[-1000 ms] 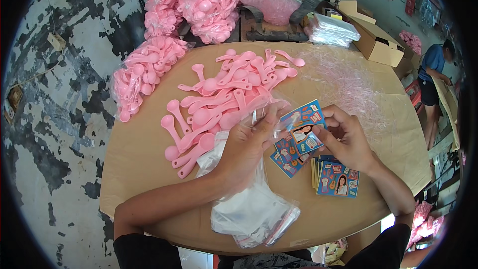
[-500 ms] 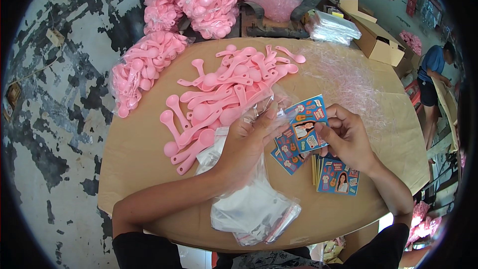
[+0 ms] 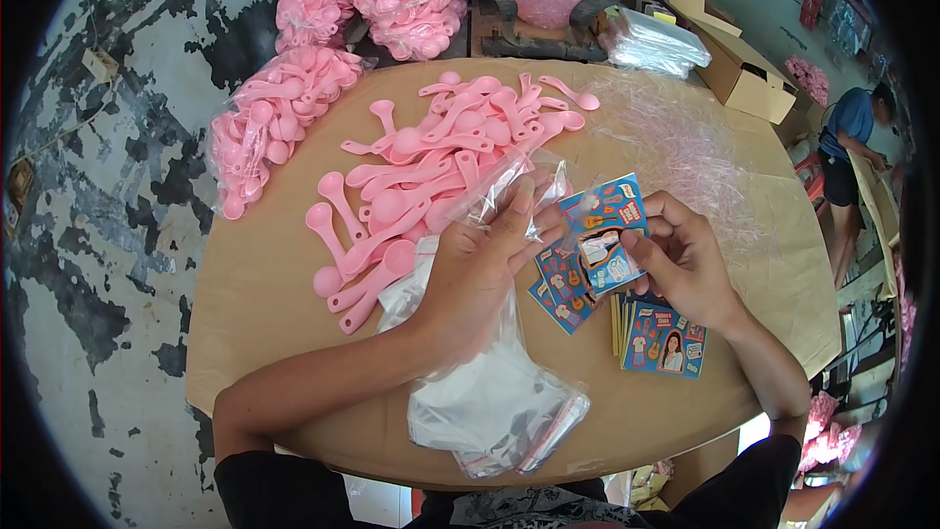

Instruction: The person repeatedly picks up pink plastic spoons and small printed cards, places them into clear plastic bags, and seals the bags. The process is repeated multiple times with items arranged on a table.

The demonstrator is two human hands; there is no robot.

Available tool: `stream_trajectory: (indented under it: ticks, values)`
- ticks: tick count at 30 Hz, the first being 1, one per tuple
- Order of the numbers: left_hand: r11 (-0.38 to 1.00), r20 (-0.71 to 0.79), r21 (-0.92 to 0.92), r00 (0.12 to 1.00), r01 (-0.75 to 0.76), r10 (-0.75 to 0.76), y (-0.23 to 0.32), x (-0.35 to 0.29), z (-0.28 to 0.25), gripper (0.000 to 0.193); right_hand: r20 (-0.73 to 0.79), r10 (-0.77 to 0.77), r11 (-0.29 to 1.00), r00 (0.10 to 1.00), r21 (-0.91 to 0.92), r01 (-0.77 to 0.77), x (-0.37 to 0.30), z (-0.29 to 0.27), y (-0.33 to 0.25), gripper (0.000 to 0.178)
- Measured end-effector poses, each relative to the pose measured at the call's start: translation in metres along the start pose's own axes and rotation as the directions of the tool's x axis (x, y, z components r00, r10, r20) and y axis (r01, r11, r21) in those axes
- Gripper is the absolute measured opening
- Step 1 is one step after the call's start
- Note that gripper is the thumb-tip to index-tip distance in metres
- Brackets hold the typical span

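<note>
My left hand is closed on a clear plastic bag, its thumb and fingers pinching the film. Between the thumb and fingers of my right hand is a blue printed card. The card's left edge meets the bag's film; whether it is inside the bag I cannot tell. Loose blue cards lie beneath, beside a stack of blue cards under my right hand. A pile of flat clear bags rests below my left wrist. Beyond my left hand spreads a heap of pink measuring spoons.
Bulging bags of pink spoons sit at the table's far left edge. Thin clear strips litter the right side of the brown-covered table. Behind stand packs of clear film and an open carton. A person works at far right.
The card in my right hand has tilted slightly against the bag. My left hand has spread the bag's film wider and higher. The whole view has shifted a little.
</note>
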State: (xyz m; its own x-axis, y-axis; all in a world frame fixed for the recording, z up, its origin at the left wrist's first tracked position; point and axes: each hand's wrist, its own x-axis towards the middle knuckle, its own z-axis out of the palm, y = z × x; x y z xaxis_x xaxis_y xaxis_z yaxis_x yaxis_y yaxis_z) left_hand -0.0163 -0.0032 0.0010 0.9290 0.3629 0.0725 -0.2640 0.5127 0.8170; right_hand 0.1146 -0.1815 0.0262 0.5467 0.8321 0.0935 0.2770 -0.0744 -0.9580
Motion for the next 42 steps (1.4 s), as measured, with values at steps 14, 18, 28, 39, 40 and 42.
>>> stream_trajectory:
  ticks: [14, 18, 28, 39, 40, 42]
  values:
    - [0.991, 0.071, 0.111, 0.994, 0.076, -0.084, -0.003, -0.001, 0.005, 0.039, 0.082, -0.006, 0.996, 0.997, 0.084, -0.001, -0.003, 0.004, -0.001, 0.015]
    - [0.993, 0.111, 0.061, 0.988, 0.1, -0.106, -0.007, 0.0, -0.001, 0.039, 0.029, -0.075, 0.992, 0.997, 0.099, 0.072, -0.004, 0.003, 0.006, 0.018]
    - [0.989, 0.2, 0.045, 0.969, 0.138, -0.145, -0.005, -0.004, 0.001, 0.023, 0.176, 0.034, 0.998, 0.984, -0.053, -0.025, -0.003, 0.01, -0.005, 0.025]
    - [0.999, 0.116, -0.009, 0.992, 0.047, -0.046, -0.002, -0.004, 0.005, 0.031, -0.045, 0.116, 0.993, 0.992, 0.009, -0.116, 0.007, 0.029, -0.026, 0.023]
    - [0.999, 0.115, -0.011, 0.992, 0.048, -0.047, -0.001, -0.005, 0.004, 0.031, -0.045, 0.119, 0.993, 0.992, 0.008, -0.119, 0.009, 0.03, -0.024, 0.023]
    - [0.991, 0.126, -0.091, 0.989, 0.094, -0.082, 0.002, -0.006, 0.004, 0.034, -0.049, 0.064, 0.996, 0.997, 0.073, -0.06, 0.012, 0.03, -0.019, 0.019]
